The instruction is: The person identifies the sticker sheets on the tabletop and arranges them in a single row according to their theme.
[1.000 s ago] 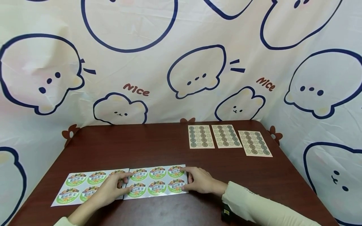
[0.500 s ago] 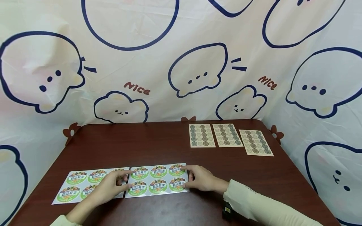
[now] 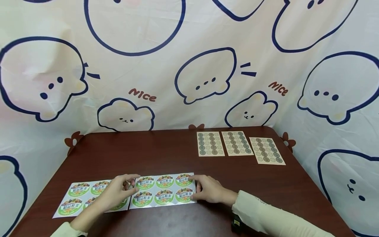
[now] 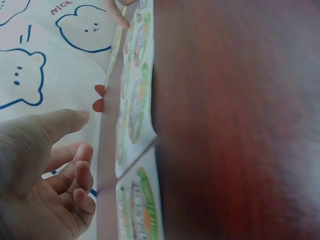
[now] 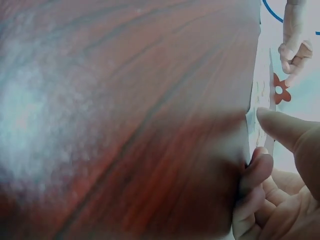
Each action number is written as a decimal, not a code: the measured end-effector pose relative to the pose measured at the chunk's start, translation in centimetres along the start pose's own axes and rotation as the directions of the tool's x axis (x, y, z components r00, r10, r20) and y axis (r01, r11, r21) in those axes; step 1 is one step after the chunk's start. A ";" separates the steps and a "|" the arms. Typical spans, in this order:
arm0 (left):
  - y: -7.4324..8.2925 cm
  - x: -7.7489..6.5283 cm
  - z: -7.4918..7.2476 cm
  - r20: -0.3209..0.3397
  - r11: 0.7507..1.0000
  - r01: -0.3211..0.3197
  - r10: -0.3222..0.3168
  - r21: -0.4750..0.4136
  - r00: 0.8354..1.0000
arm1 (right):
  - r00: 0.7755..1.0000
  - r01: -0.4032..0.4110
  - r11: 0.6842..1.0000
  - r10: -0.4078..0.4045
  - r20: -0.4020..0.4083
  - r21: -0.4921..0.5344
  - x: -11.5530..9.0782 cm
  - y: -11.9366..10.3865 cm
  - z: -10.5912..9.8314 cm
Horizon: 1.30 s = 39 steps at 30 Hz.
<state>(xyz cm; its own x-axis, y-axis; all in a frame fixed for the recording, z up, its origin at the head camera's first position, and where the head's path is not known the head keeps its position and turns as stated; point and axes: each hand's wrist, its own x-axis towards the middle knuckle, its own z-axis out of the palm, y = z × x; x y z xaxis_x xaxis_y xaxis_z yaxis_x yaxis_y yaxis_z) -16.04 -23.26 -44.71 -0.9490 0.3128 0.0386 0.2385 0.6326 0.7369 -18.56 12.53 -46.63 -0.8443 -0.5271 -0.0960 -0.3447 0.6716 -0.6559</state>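
The head view shows the left hand [image 3: 115, 191] with thumb and forefinger spread, the other fingers loosely bent, holding nothing; its tips stand over the left end of the right sticker sheet [image 3: 164, 190], and the left wrist view shows it raised above the surface. The right hand [image 3: 211, 189] also has thumb and forefinger spread, both tips touching that sheet's right edge; whether a finger reaches underneath, I cannot tell. The sheet thus lies between the hands, flat, its long axis running left to right and its right end set very slightly farther from the person. Its round labels stand in two rows of three, lettering reading upright toward the person. The left sticker sheet [image 3: 78, 199] continues the line, long axis also left to right, partly covered by the left hand and forearm; a thin dark line separates the two sheets. Both lie on the dark red-brown table [image 3: 142, 154]. Well beyond the right hand, near the far right corner, lie three small cream sheets [image 3: 237, 143], side by side. A cartoon-printed cloth [image 3: 165, 72] hangs behind.
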 end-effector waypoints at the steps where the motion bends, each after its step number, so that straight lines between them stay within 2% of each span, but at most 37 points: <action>1: 0.2 0.2 0.0 -0.008 1.000 -0.001 0.001 0.002 1.000 | 1.000 0.008 1.000 -0.008 0.000 0.004 0.0 0.0 -0.1; 6: 1.1 1.1 -0.1 -0.019 1.000 0.002 -0.001 0.022 1.000 | 0.999 0.044 0.999 -0.044 -0.016 0.009 0.2 0.2 -0.5; 14: 2.7 2.6 0.3 -0.008 1.000 -0.018 0.018 0.019 1.000 | 0.998 0.041 0.997 -0.038 -0.057 0.061 0.0 0.2 -1.4; 20: 3.3 3.8 1.0 0.022 0.999 -0.046 0.046 -0.009 0.999 | 0.997 0.029 0.998 -0.025 -0.068 0.057 0.0 0.6 -2.5; 29: 4.0 5.3 1.8 0.039 0.997 -0.072 0.072 0.004 0.997 | 0.994 -0.012 0.999 0.017 -0.110 0.052 0.0 1.6 -4.5; 39: 4.5 7.1 2.7 0.045 0.996 -0.092 0.092 -0.007 0.995 | 0.982 -0.041 0.999 0.046 -0.185 0.034 1.1 2.6 -6.1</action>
<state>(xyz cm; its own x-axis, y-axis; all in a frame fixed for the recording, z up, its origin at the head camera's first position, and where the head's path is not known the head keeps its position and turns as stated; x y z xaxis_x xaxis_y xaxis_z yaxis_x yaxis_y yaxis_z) -21.15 -16.28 -42.88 -0.9126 0.4017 0.0760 0.3235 0.5961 0.7349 -22.91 16.82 -43.88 -0.9206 -0.3903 0.0137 -0.2960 0.6746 -0.6762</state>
